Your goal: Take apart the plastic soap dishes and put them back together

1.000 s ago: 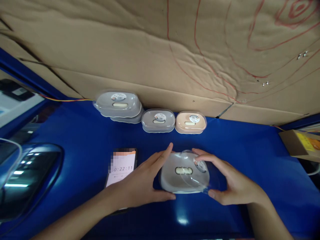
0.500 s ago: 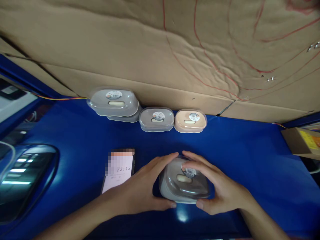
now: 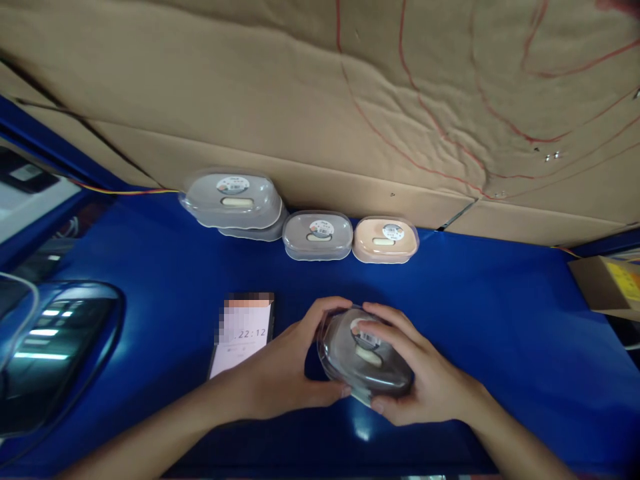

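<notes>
Between my two hands is a grey oval plastic box (image 3: 341, 350) with a clear domed lid, a round barcode label and a cream oval piece in the middle of its top. My left hand (image 3: 283, 370) grips its left end, thumb at the near edge and fingers at the far edge. My right hand (image 3: 425, 373) holds the right end, with one finger lying across the label and the thumb on the near edge. The box sits tilted and turned in my grasp. Whether its underside touches the blue table is hidden.
Along the cardboard wall (image 3: 250, 100) stand two stacked grey boxes (image 3: 235, 217), a single grey box (image 3: 315, 250) and a peach box (image 3: 367, 250). A phone (image 3: 245, 347) showing a timer lies beside my left forearm. A dark glossy device (image 3: 55, 360) with a cable is at left, a cardboard carton (image 3: 590, 283) at right.
The box has turned clockwise and tipped between my hands, its right end coming nearer to me. My left fingers have moved onto its far left edge. The view has shifted slightly.
</notes>
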Motion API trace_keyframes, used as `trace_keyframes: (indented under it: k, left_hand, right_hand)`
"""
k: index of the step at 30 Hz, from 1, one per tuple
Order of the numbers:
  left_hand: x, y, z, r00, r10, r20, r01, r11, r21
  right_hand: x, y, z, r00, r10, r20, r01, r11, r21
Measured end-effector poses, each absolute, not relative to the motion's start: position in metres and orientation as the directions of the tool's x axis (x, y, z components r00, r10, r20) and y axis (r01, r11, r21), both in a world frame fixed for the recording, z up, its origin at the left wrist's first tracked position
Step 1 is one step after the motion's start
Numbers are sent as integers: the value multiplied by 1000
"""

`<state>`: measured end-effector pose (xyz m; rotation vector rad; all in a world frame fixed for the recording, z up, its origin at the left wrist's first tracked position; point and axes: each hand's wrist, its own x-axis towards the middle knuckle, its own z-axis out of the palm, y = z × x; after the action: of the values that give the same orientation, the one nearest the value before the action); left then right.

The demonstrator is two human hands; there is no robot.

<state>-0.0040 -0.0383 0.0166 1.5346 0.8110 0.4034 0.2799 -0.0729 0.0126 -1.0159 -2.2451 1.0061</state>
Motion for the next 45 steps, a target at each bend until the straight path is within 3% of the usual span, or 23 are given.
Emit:
trace_keyframes:
  k: [6, 13, 25, 32, 37, 45]
  left_hand:
    - [-3, -35, 6, 599, 769, -224, 257, 81, 963]
    - [-2, -27, 8, 536, 818, -210, 257, 79, 963]
    - [-4, -26, 9, 577, 804, -145, 260, -12, 966]
    - [-4, -29, 11, 616, 787, -35, 289, -185, 939]
    - [-6, -33, 1, 567, 809, 155, 305, -380, 873]
    - [-6, -34, 5, 452, 887, 95, 332, -267, 905]
  right_hand:
    - [283, -71, 14, -606, 786, 121, 571, 536, -622]
    - [292, -65, 13, -626, 778, 50, 638, 548, -542]
    - [292, -61, 11, -590, 807, -20, 580, 407, -706]
    - [293, -66, 0, -552, 829, 91, 292, 294, -910]
    - [289, -70, 4, -563, 817, 127, 252, 316, -915]
    - [292, -74, -2, -410, 851, 327, 332, 474, -816]
